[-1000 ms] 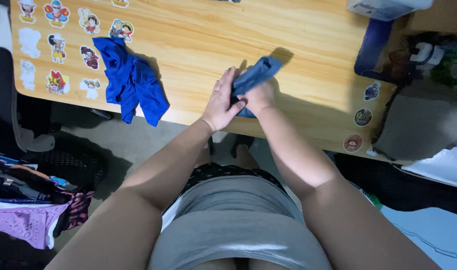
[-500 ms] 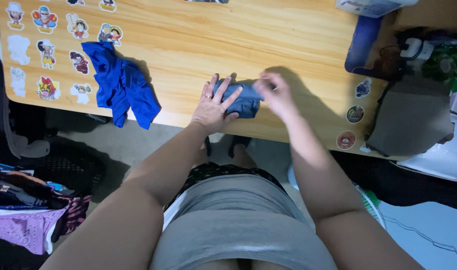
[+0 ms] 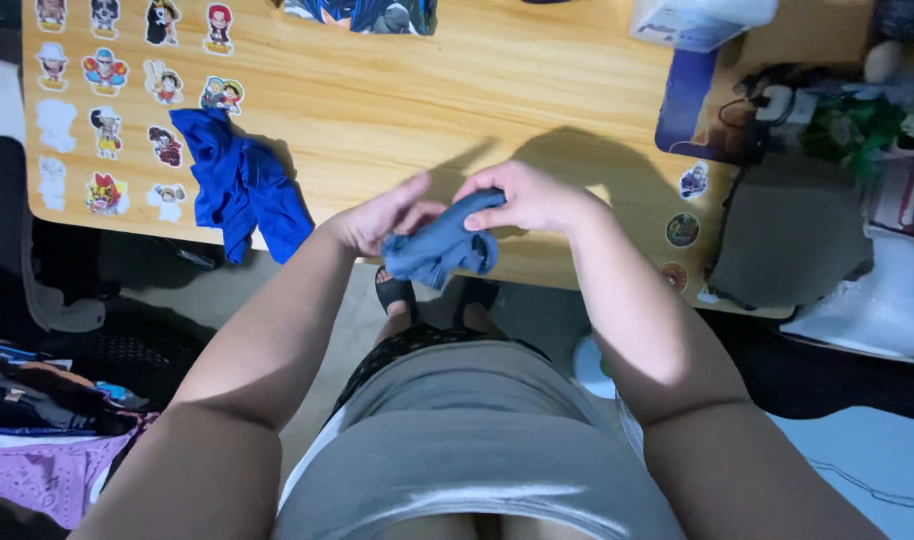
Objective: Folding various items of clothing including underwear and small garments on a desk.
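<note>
Head view: right hand (image 3: pixel 532 198) and left hand (image 3: pixel 377 218) both pinch the grey-blue cloth (image 3: pixel 439 248), now lifted off the counter (image 3: pixel 457 90) at centre frame instead of pressed flat; folding reads unfinished. Blue garment (image 3: pixel 239 185) upper left.

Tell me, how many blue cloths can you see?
2. A bright blue cloth lies crumpled on the wooden table; a greyer blue cloth is held by both hands, left and right.
</note>
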